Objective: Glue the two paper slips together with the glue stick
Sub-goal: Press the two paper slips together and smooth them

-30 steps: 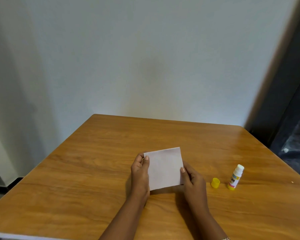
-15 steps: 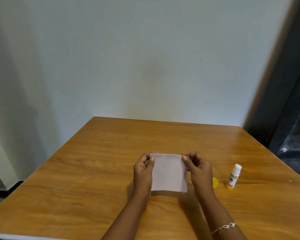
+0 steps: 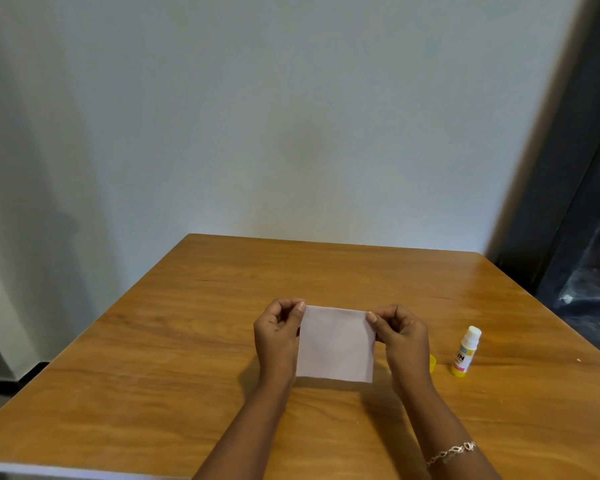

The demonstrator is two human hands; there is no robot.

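1. the paper (image 3: 336,342) is being held up just above the table (image 3: 187,341), near the middle of its near half, seen as a single pale sheet; whether both slips are lying together in it cannot be told.
2. the left hand (image 3: 278,336) is being kept pinched on the paper's corner at 10 o'clock, thumb in front.
3. the right hand (image 3: 404,336) is being kept pinched on the corner at 2 o'clock, so the two hands are being held apart by the sheet's width.
4. the glue (image 3: 466,351) is being left standing upright and uncapped at 3 o'clock of the paper, apart from both hands.
5. the cap (image 3: 432,362) is being half hidden behind the right hand, just beside the glue.
6. the gluing is being judged as likely done or nearly so; pressing the sheets flat and recapping are being judged as what is left.
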